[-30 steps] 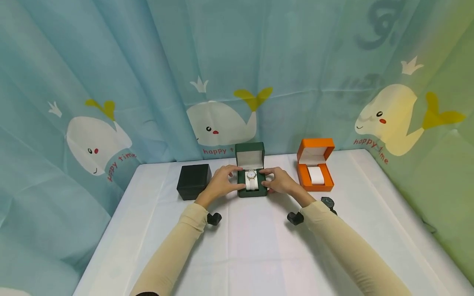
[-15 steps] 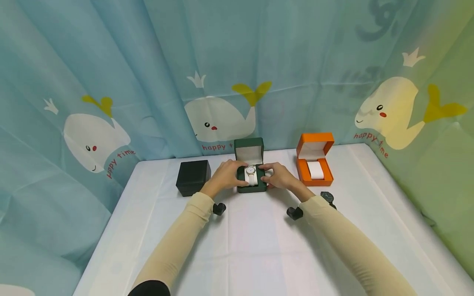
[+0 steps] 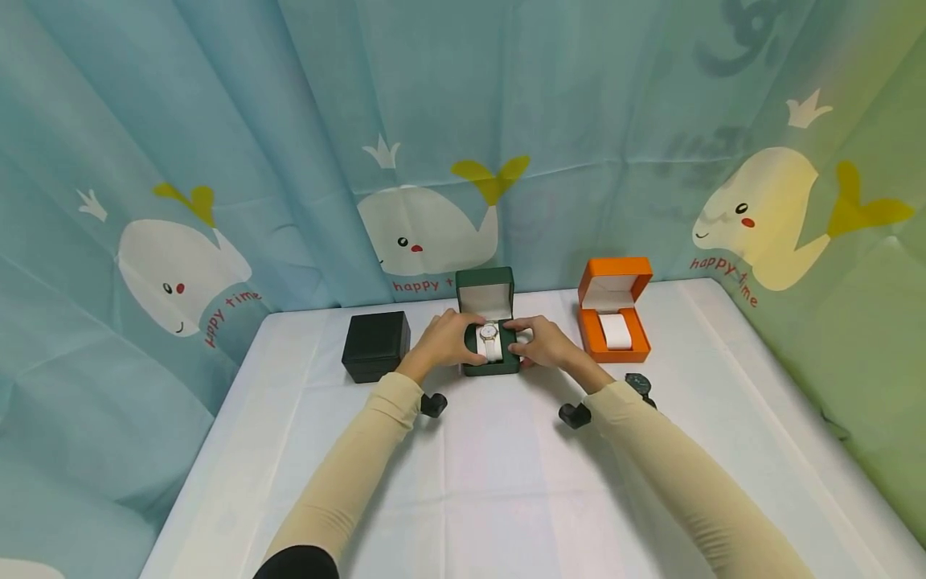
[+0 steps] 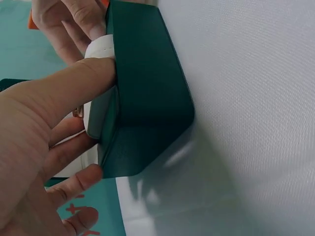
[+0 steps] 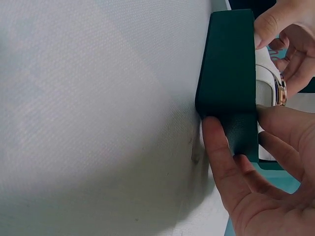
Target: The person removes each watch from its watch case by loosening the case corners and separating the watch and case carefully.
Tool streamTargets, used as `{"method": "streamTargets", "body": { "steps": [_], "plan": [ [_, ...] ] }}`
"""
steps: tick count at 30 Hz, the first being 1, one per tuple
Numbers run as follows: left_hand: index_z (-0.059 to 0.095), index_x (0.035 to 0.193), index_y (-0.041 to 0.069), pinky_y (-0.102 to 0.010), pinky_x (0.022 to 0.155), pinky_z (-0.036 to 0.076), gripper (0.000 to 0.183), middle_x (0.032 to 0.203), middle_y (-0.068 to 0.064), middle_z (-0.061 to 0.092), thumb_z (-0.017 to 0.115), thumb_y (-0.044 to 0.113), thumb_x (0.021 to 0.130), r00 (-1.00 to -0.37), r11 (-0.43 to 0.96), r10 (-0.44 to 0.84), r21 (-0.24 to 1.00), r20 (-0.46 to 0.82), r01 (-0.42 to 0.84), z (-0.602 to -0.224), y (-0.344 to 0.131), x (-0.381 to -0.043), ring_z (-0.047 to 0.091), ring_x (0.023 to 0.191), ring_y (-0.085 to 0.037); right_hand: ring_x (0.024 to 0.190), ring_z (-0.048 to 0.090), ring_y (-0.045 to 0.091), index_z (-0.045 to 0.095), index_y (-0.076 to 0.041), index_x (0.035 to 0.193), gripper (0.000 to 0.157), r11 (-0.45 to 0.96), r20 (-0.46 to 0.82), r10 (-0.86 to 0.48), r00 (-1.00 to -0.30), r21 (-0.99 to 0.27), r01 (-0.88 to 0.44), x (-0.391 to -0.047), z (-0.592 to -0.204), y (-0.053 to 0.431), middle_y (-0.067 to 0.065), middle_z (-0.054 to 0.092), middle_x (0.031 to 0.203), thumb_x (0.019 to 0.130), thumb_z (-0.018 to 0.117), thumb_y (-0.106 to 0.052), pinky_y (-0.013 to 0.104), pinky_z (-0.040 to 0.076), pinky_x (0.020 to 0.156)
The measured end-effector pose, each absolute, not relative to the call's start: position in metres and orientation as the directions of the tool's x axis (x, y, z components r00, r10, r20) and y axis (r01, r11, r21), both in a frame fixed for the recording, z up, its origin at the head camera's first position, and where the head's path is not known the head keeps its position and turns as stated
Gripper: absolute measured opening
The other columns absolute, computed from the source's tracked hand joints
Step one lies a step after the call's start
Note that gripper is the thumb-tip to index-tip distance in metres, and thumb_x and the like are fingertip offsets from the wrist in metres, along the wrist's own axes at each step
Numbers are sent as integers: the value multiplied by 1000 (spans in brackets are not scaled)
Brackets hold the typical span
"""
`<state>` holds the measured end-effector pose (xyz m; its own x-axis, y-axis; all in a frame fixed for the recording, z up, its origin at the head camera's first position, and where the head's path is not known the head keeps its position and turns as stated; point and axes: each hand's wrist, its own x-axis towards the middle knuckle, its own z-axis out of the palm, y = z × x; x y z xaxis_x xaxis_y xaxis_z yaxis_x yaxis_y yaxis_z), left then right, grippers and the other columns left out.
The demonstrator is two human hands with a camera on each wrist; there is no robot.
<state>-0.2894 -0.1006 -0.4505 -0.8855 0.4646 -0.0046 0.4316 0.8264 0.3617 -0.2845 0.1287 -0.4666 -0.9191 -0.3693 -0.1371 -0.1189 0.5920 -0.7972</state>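
Note:
A green watch box [image 3: 490, 369] stands with its lid up in the head view. Inside, a light-strapped watch [image 3: 489, 331] with a round white face is wrapped on a white cushion [image 4: 100, 45]. My left hand [image 3: 443, 341] comes over the box's left side and pinches the cushion. Its thumb presses the cushion's front end by the box rim in the left wrist view. My right hand [image 3: 546, 343] holds the box's right wall, with fingertips on the rim and outer side in the right wrist view. The left index fingertip's contact is partly hidden.
A closed black box [image 3: 375, 346] sits to the left. An orange box [image 3: 615, 312] stands open at right with a white cushion [image 3: 615, 331] inside. A dark watch [image 3: 640, 384] lies beside the right sleeve. Behind the white table [image 3: 499, 482] hangs a blue curtain [image 3: 304, 104].
My left hand has shifted right and closed in on the cushion. The right hand stays at the box's right side. The head view has tilted down slightly.

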Motion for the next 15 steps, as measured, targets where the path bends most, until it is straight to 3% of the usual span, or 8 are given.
{"method": "streamTargets", "body": {
  "steps": [15],
  "plan": [
    [67, 136, 14, -48, 100, 42, 67, 123, -8, 67, 91, 35, 77, -890, 814, 455, 406, 0, 416, -456, -100, -292, 55, 113, -29, 61, 71, 23, 60, -8, 145, 50, 588, -137, -364, -921, -801, -113, -284, -467, 128, 22, 56, 141, 96, 72, -9, 28, 55, 64]
  ]
}}
